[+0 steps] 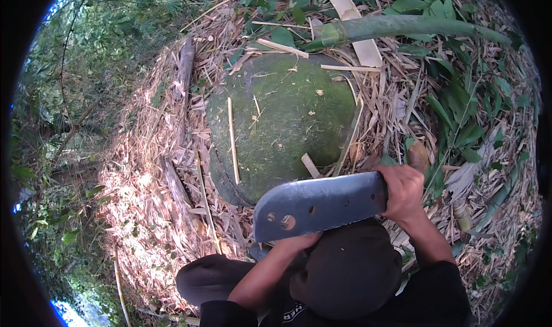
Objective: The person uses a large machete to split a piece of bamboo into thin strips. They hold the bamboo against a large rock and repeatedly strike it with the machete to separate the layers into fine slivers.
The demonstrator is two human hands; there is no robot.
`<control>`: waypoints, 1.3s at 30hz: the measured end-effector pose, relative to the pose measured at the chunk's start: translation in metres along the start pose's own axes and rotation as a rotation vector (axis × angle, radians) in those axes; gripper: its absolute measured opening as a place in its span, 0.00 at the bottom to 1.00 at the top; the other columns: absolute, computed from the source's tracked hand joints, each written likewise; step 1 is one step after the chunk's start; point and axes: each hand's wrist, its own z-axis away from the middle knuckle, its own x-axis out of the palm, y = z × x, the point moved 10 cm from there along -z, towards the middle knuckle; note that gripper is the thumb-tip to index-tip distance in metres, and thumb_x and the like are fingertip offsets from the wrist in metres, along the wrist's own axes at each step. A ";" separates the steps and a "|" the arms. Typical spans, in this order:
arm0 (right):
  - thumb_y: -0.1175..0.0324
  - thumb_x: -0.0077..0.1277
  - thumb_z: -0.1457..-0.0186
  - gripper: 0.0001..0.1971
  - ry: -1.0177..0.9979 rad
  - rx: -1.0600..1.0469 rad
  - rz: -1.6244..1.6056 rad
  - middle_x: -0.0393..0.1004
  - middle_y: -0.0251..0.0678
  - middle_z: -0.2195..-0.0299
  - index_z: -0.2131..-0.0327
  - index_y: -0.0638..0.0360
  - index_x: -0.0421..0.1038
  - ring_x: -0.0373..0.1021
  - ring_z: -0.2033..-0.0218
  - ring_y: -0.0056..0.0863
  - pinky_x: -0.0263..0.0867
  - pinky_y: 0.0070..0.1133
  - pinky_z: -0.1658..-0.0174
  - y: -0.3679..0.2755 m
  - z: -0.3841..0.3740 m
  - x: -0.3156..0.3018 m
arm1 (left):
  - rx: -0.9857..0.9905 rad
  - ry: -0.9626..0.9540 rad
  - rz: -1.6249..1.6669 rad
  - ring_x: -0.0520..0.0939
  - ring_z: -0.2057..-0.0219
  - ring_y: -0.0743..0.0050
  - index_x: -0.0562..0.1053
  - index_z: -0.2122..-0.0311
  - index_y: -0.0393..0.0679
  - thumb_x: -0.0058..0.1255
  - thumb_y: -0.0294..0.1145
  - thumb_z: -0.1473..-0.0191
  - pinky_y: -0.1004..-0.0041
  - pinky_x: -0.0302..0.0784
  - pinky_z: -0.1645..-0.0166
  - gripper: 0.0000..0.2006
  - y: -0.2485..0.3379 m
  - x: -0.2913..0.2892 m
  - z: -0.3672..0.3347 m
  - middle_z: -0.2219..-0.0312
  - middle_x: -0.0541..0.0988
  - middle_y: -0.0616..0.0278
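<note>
Right hand (405,192): at the right end of the cleaver, fingers curled tightly about its grip, knuckles uppermost; the grip itself is concealed by the fist. Forearm rises from the lower right, bent up and inward from a dark sleeve (434,295).

Left hand (309,240): mostly hidden behind the blade and a dark-clad knee (345,275); whether it is open or closed, or has hold of anything, cannot be told. Forearm slants up and rightward from the lower edge, passing between the two knees.

Cleaver (328,203): one, broad-bladed, dark grey metal. Held in front of the knees, at the near side of the boulder, across the lower middle of the view. Blade lies nearly crosswise, its rounded, blunt end to the left and slightly lower. Bright line along the upper edge; lower edge somewhat rough. Pierced by a row of round holes, larger toward the free end, smaller toward the hand.

Boulder (282,120): large, rounded, mossy green, strewn with pale slivers (233,140).

Beyond it: a green bamboo stem (414,28), crossing over a flat pale strip (368,54). Dry leaf litter (146,212) all round.
</note>
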 end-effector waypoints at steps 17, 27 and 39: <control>0.54 0.58 0.59 0.20 0.029 -0.012 -0.036 0.70 0.38 0.81 0.70 0.62 0.71 0.70 0.79 0.38 0.63 0.29 0.72 -0.018 -0.013 -0.021 | -0.172 -0.057 0.050 0.75 0.49 0.54 0.72 0.49 0.43 0.49 0.32 0.44 0.59 0.69 0.44 0.17 -0.007 -0.001 0.049 0.52 0.76 0.53; 0.61 0.58 0.60 0.17 0.158 -0.114 0.044 0.68 0.39 0.81 0.71 0.65 0.70 0.66 0.82 0.38 0.61 0.30 0.75 -0.004 -0.023 -0.030 | -0.271 -0.112 0.040 0.75 0.72 0.71 0.72 0.63 0.39 0.36 0.38 0.34 0.69 0.70 0.65 0.15 0.016 -0.009 0.077 0.75 0.73 0.61; 0.56 0.64 0.63 0.25 0.047 0.217 -0.316 0.74 0.41 0.77 0.64 0.64 0.72 0.73 0.78 0.40 0.67 0.29 0.69 0.055 0.011 0.031 | -0.610 0.155 0.808 0.61 0.82 0.85 0.67 0.63 0.42 0.36 0.42 0.33 0.81 0.56 0.76 0.14 -0.016 -0.012 0.050 0.81 0.64 0.70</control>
